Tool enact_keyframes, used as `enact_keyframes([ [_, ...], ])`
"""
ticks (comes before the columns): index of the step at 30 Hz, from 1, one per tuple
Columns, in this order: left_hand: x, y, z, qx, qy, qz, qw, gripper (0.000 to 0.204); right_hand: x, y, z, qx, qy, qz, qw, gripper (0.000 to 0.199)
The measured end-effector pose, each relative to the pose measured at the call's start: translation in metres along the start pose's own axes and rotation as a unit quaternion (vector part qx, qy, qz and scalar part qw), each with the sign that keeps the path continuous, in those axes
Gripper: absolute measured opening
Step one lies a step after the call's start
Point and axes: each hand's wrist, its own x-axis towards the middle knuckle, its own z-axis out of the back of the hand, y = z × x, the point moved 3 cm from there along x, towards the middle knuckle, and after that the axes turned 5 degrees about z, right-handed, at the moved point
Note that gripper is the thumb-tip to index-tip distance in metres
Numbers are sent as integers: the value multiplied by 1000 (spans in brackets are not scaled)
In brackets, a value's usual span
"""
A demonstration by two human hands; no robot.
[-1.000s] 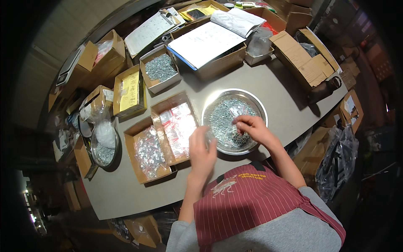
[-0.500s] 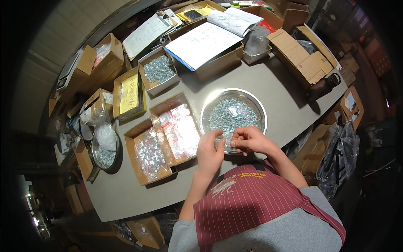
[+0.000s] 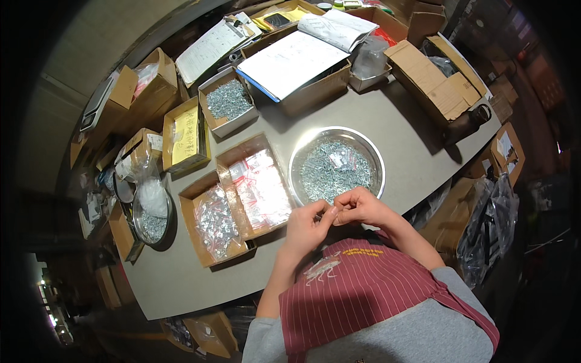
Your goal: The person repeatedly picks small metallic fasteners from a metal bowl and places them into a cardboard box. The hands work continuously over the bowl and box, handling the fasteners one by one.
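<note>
Both hands meet at the near rim of the round metal tray (image 3: pixel 302 158) of screws: left hand (image 3: pixel 305 225) and right hand (image 3: pixel 361 207) pinch something too small to identify. Judged step: handling a picked piece; next calls for fine fingertip control. Open carton of clear bags (image 3: pixel 257 184) crowds the left; bare table (image 3: pixel 417 142) lies to the right.

Pinched item (image 3: pixel 334 211) too small
</note>
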Motion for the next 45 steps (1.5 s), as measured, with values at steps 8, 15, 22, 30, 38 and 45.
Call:
enact_keyframes([
  [8,-4,-2,1,-192,68,29,979,19,-4,6,-1,103,20,-91,990,16],
  [15,-8,-15,1,94,-26,6,995,17,3,5,-6,-340,-113,95,929,23],
  [22,-6,-18,-3,185,-168,-158,955,22,5,6,-3,-375,-187,65,906,28],
  [30,-2,-16,-2,191,-142,-232,943,41,4,-3,2,-150,-147,-13,978,25],
  [38,-2,-2,0,205,-170,-213,940,31,8,6,15,-347,-170,-7,922,33],
  [45,0,7,5,174,-171,-157,957,32,10,-54,36,-602,-45,-8,797,29],
])
